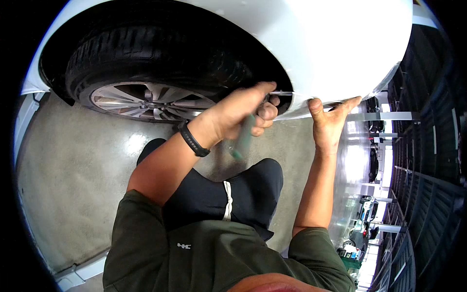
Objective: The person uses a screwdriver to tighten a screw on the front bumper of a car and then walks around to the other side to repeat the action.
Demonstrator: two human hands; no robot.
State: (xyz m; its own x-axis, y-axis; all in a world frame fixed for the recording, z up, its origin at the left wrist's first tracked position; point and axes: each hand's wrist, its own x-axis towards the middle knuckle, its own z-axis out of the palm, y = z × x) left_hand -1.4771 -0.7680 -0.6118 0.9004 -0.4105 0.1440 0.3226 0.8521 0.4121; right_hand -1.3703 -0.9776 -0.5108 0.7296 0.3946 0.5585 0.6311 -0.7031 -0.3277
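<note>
My left hand point(245, 109), with a black band at the wrist, is closed round a ratchet wrench. The wrench's green handle point(243, 136) hangs below the fingers and is blurred. From its head a thin metal shaft point(283, 92) points right to the edge of the wheel arch, where the tip is hidden. My right hand point(330, 121) presses against the lower edge of the white bumper point(335, 53), thumb and fingers spread wide apart. Left of my hands is the car's wheel, with a black tyre point(112, 53) and a silver spoked rim point(158, 100).
The dark wheel arch liner point(204, 29) curves over the tyre. Grey shiny floor point(63, 170) lies under the car and around my bent legs. A pale metal frame point(80, 275) runs along the left side. Other vehicles point(362, 219) stand far off at the right.
</note>
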